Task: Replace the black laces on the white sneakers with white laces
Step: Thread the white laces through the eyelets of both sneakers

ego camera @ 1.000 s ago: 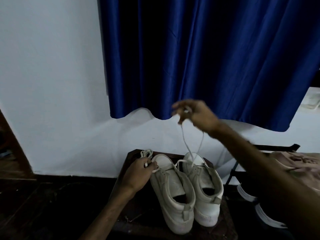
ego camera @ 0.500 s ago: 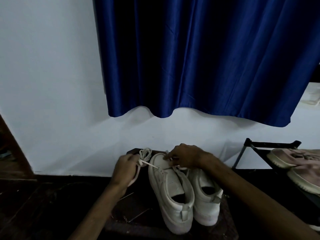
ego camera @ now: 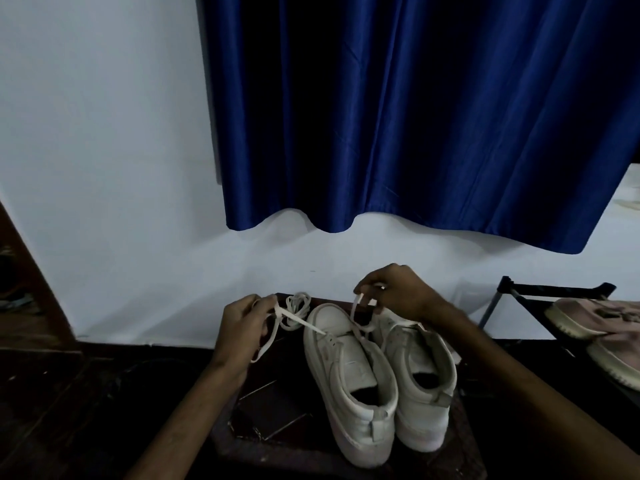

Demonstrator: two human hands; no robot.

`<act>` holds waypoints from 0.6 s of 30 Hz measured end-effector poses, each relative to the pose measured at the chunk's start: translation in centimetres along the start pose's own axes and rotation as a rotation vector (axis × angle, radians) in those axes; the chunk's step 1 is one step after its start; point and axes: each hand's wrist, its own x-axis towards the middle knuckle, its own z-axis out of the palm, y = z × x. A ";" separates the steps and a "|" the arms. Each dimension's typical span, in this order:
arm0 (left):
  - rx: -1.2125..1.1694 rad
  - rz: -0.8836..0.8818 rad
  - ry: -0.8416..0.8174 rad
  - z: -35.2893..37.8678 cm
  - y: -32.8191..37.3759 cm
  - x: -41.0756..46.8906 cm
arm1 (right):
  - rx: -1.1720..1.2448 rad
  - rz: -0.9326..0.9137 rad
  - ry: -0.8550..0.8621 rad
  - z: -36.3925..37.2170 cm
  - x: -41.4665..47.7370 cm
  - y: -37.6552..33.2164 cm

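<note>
**Both hands pinching the white lace at the toe of one sneaker**

Background: white wall with a blue curtain hanging over its upper part. Below it we note a dark low table carrying the two white sneakers side by side and touching, toes towards the wall, heels towards the camera.

Left hand: forearm enters from bottom centre, wrist straight, fingers curled and pinching one end of the white lace. That strand runs taut from the hand to the front eyelets of the left-side sneaker; a loose tail droops below the hand.

Right hand: forearm crosses in from the lower right, above the right-side sneaker, knuckles up, fingertips bent down and pinching the other end of the lace just above the gap between the two toes.

A looped lace bundle lies on the table between the hands, by the toe of the left-side sneaker.

At far right we log a black shoe rack holding pinkish shoes.
</note>
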 end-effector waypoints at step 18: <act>0.289 0.067 -0.153 -2.1 11.0 1.0 | 0.819 0.226 0.038 -12.8 0.5 -7.3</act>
